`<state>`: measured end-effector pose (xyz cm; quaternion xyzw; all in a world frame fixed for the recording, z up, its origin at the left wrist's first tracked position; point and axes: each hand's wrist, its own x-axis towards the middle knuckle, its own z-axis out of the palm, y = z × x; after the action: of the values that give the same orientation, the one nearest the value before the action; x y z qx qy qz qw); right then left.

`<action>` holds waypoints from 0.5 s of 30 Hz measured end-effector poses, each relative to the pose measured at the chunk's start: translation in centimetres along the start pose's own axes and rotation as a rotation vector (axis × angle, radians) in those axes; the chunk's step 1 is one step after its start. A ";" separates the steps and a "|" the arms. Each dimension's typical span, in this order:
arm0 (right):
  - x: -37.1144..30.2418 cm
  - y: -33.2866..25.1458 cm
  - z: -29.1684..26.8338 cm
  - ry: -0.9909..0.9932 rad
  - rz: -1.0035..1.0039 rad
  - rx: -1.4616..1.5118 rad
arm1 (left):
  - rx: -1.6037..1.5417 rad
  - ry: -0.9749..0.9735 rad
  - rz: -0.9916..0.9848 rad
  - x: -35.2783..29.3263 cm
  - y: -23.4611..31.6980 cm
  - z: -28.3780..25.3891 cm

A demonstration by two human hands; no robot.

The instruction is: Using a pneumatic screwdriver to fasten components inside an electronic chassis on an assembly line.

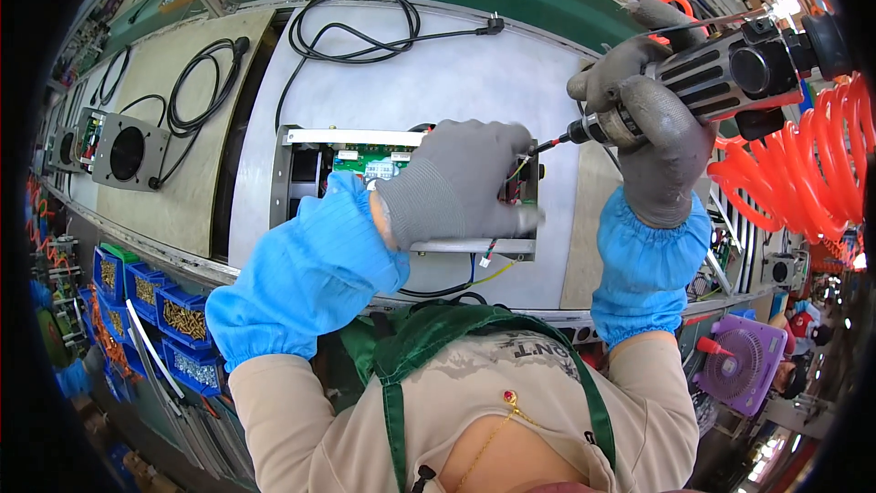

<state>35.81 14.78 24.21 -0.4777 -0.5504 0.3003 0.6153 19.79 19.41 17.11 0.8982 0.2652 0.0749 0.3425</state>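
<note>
A power screwdriver with a black and silver body is gripped in my right hand, which wears a grey glove. Its thin bit points left and reaches the right end of an open metal chassis. Over that end lies my left hand, also gloved in grey, its fingers bent around the end panel. Part of a green circuit board shows inside the chassis; my left hand hides the rest. Loose wires come out at the near right corner.
A black power cord lies coiled behind the chassis. Another unit with a fan and its cord stand to the left. Blue bins of screws sit at lower left. Orange coiled hose hangs at right, above a purple fan.
</note>
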 end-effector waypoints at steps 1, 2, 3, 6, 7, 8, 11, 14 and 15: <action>0.1 0.1 0.0 -0.002 -0.014 0.001 | 0.001 0.190 0.017 0.2 -0.6 1.3; 0.3 0.1 0.0 -0.007 -0.029 0.006 | 0.003 0.189 0.012 0.5 -0.8 1.9; 0.4 0.1 0.1 -0.010 -0.044 0.011 | 0.100 0.238 0.030 0.8 -1.0 2.4; 0.6 0.1 -0.1 -0.028 -0.019 -0.057 | 0.254 0.272 0.066 1.6 -1.4 2.7; 0.7 0.3 0.0 -0.026 -0.018 -0.056 | 0.278 0.187 -0.001 1.9 -1.3 2.5; 0.9 0.5 0.2 -0.024 -0.080 -0.018 | 0.302 0.101 -0.066 2.2 -1.1 2.3; 1.6 1.5 -1.2 -0.117 -0.156 0.164 | 0.287 0.104 -0.023 2.5 -1.1 2.0; 1.5 1.7 -1.4 -0.160 -0.115 0.344 | 0.210 0.053 -0.135 2.7 -0.7 1.0; 1.4 1.7 -0.9 -0.110 -0.059 0.378 | 0.214 0.057 -0.151 2.6 -1.0 1.2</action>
<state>37.24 16.41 23.21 -0.3199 -0.5309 0.4059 0.6716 21.99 20.71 15.44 0.9046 0.3484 0.0457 0.2415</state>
